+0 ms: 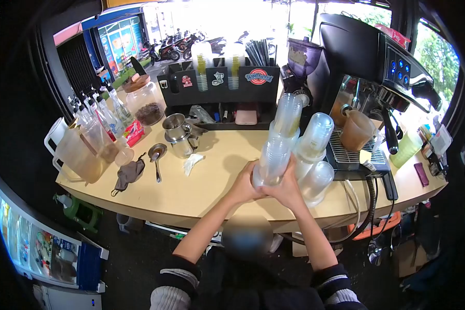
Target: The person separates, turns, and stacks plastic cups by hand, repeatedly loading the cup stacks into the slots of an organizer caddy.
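Note:
A stack of clear plastic cups (273, 161) stands near the table's front edge, between my two hands. My left hand (244, 184) is wrapped round the lower left side of this stack. From the right, my right hand (287, 189) grips the same stack low down, with the fingers of both hands close together at its base. Just behind is a taller stack of clear cups (288, 114). Upside-down stacked cups (316, 135) stand to the right, and a shorter cup stack (318, 182) sits beside my right hand.
An espresso machine (354, 57) fills the right side, with a brown-stained jug (357, 130) on its drip tray. A black organiser (181, 82) lines the back. On the left are a plastic pitcher (80, 155), a spoon (157, 168), a dark cloth (129, 175) and a metal cup (181, 144).

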{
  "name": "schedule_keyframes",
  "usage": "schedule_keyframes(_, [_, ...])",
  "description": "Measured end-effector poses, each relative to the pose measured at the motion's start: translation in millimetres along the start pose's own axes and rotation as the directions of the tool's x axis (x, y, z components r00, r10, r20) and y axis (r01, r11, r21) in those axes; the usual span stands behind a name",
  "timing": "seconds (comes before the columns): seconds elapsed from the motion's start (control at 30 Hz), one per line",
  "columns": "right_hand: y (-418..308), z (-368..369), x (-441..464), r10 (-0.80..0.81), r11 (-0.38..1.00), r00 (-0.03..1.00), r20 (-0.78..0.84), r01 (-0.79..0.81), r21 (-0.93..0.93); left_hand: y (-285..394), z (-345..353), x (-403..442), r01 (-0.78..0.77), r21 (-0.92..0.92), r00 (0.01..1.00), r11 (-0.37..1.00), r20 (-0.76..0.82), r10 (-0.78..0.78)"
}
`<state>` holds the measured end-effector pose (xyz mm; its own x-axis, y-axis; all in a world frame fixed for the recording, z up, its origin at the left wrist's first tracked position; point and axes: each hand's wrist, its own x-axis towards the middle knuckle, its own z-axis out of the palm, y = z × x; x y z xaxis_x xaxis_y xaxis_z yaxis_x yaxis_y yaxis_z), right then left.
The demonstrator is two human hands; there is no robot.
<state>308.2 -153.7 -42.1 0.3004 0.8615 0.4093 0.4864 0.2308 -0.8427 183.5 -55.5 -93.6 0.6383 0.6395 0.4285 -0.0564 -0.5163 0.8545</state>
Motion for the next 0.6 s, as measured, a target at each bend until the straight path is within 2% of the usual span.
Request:
schedule_keyframes(0.23, [2.8,0.4,-0.6,-0.016,0.999,1.000,-0.018,0.015,-0.028,7.2,-2.8,0.3,0.002,0.079,1.000,0.997,0.002,-0.002])
schedule_keyframes(0.33, [0.4,3.4,-1.4,-0.037,0.999,0.996,-0.083,0.036,-0.011,10.9,-2.1,0.1,0.041,0.019,0.999,0.999,-0.006,-0.041])
schedule_keyframes(0.37, [-1.5,4.0,-1.9,-0.049,0.999,0.990,-0.129,0.049,-0.003,12.4,-2.4,-0.9,0.031,-0.012,1.000,0.999,-0.002,-0.031])
schedule_keyframes(0.5, [-16.4,-4.0,9.4,-0.057,0.998,0.995,-0.077,0.059,0.024,14.2,-1.4,-2.0,-0.013,-0.063,1.000,0.998,-0.005,0.012])
schedule_keyframes(0.6, [-23.2,-5.7,17.7,-0.113,0.992,0.988,-0.105,0.107,-0.062,16.3,-2.5,-1.5,-0.071,0.031,0.997,0.997,-0.009,0.071])
